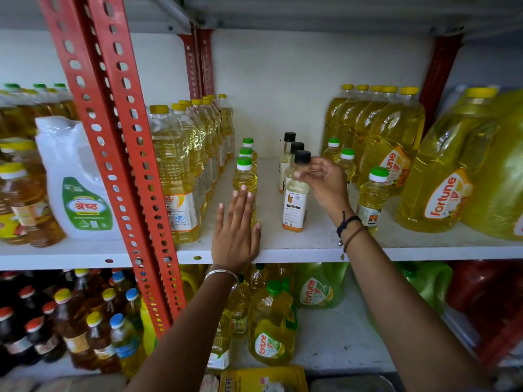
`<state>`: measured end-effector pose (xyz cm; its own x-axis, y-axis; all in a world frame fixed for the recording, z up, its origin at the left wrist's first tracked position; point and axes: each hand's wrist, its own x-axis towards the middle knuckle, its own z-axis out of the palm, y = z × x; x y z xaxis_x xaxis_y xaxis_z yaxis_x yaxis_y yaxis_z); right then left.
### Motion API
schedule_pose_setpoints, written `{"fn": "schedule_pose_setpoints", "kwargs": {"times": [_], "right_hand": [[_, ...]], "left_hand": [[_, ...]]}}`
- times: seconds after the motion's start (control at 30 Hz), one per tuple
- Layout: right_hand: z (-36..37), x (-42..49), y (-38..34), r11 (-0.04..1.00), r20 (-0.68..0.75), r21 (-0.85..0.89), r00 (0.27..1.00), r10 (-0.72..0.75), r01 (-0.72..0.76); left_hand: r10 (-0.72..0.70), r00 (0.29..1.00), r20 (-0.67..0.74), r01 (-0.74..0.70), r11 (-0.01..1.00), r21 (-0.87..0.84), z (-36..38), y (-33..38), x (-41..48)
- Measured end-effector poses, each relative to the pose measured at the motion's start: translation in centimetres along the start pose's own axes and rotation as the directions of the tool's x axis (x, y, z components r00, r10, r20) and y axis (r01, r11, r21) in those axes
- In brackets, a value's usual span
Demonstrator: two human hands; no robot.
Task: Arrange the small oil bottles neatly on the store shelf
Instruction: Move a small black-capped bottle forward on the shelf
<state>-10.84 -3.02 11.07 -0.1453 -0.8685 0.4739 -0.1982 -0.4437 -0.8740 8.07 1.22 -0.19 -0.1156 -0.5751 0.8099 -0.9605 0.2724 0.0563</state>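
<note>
1. Fingertips [300, 174] of the right hand [325, 183] pinch the neck of the front black-cap bottle [295, 199], just under its cap; that hand is closed on it, thumb on the near side.
2. Flat and splayed, the left hand [236, 224] grips nothing. Its fingers rest against the front of the nearest green-cap bottle [244, 176], and its palm lies over the shelf [311, 239] edge.
3. Held upright, the black-cap bottle has its long axis vertical and its base on or just above the shelf; I cannot tell which. It heads a file running straight back from the hand.
4. What the next move turns on, I judge: this bottle sits directly below the right fingertips, with bare shelf between it and the green-cap file to its left. A nudge left or back would square it with the two behind. Being already on the bottle, the right hand is the nearer one; the left is well placed to steady the green file.
5. Count, middle bay: three black-cap bottles in one file; three green-cap bottles in the left file; three more green-cap bottles [372, 196] to the right, staggered and not in line.
6. Tall yellow-cap bottles [175, 176] flank the left, big jugs [396, 154] the right.
</note>
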Motion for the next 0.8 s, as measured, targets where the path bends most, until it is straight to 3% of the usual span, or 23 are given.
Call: {"fn": "schedule_pose_setpoints", "kwargs": {"times": [0.4, 0.8], "right_hand": [[0.9, 0.1, 0.4, 0.991, -0.125, -0.136, 0.992, -0.028, 0.011], [-0.5, -0.4, 0.6, 0.987, 0.046, -0.148, 0.998, -0.053, 0.059]], "left_hand": [[-0.005, 1.0, 0.008, 0.005, 1.0, -0.004, -0.1, 0.1, 0.0], [-0.016, 0.999, 0.03, 0.016, 1.0, 0.0, -0.2, 0.2, 0.0]]}}
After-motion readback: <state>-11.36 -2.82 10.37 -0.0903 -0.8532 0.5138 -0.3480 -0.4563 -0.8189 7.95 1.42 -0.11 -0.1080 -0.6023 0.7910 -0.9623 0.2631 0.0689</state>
